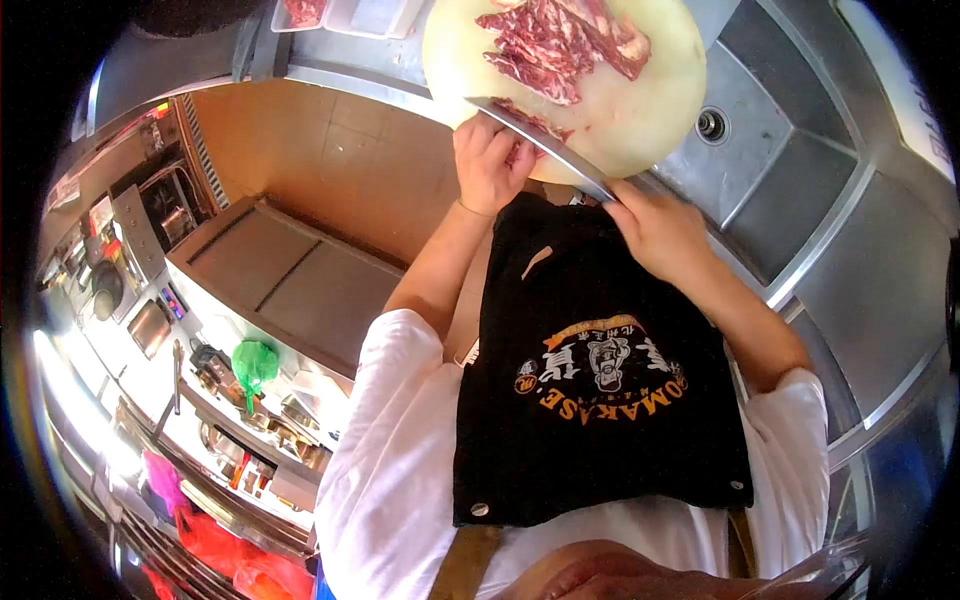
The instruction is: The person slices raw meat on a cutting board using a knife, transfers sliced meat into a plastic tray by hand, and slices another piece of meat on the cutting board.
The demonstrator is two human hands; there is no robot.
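A round pale cutting board point(665, 110) bears a heap of marbled red meat point(545, 50) and a smaller strip of meat point(530, 118) near its lower edge. My right hand point(660, 228) is wrapped round the handle of a long knife point(550, 146), whose blade slants up and left over the strip. On the left side of the blade, my left hand point(488, 165) has its fingers curled on a piece of meat at the board's edge. The fingers partly hide that piece.
Right of the board lies a metal sink point(745, 150) with a round drain point(712, 125). White trays point(375, 18), one with meat, stand at the upper left. A metal counter point(290, 275) and shelves with utensils and a green bag point(254, 366) are at the left.
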